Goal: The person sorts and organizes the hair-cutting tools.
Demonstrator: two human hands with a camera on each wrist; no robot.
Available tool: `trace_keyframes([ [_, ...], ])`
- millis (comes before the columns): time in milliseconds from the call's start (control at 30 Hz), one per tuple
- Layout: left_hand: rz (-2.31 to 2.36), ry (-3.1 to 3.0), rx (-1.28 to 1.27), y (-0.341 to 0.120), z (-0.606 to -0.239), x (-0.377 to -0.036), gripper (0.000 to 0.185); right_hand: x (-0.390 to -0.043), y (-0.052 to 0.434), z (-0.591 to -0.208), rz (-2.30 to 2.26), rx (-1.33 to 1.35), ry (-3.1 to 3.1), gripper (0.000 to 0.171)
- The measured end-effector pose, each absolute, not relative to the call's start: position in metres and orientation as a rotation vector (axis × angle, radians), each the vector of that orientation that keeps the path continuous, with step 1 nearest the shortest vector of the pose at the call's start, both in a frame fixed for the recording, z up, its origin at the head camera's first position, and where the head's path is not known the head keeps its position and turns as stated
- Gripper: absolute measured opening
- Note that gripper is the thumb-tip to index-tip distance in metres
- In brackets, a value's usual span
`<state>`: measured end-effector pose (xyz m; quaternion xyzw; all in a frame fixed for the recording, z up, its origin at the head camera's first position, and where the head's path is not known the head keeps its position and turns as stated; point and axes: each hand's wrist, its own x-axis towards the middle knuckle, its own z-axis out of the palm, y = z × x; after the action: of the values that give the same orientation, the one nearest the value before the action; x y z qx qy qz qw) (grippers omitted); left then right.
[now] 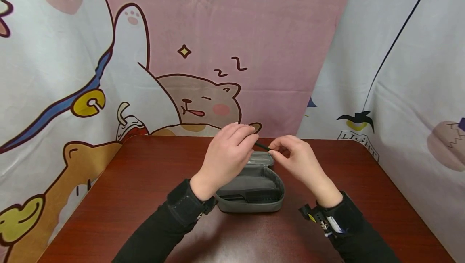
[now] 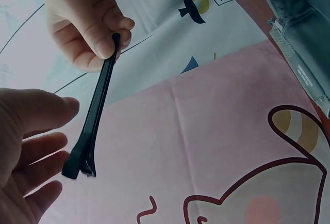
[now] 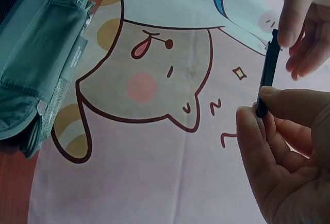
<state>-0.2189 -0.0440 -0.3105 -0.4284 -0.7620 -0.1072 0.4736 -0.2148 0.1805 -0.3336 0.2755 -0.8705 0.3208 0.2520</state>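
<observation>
Above an open grey pouch point(image 1: 254, 190) sitting at the centre of a red-brown table point(image 1: 145, 198), the left hand point(image 1: 227, 156) and right hand point(image 1: 299, 162) are each pinching one end of a slim black clip point(image 1: 262, 146), its long axis running left to right across the frame.

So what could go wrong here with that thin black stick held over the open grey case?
The black stick is pinched only at its tips by the left hand and right hand, so it could slip and drop beside the grey case onto the table. Pulled from both ends, it might also bend.
</observation>
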Motion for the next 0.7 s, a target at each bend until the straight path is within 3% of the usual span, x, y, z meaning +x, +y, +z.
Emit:
trace_keyframes([
  [333,-0.185,-1.936,-1.052,-0.037,-0.316,-0.216,0.009,-0.214,0.166,-0.334,0.769,0.79,-2.341,0.018],
  [700,-0.103,-2.057,-0.955,-0.038,-0.321,-0.214,0.02,-0.208,0.161,-0.332,0.631,0.829,-2.31,0.016],
])
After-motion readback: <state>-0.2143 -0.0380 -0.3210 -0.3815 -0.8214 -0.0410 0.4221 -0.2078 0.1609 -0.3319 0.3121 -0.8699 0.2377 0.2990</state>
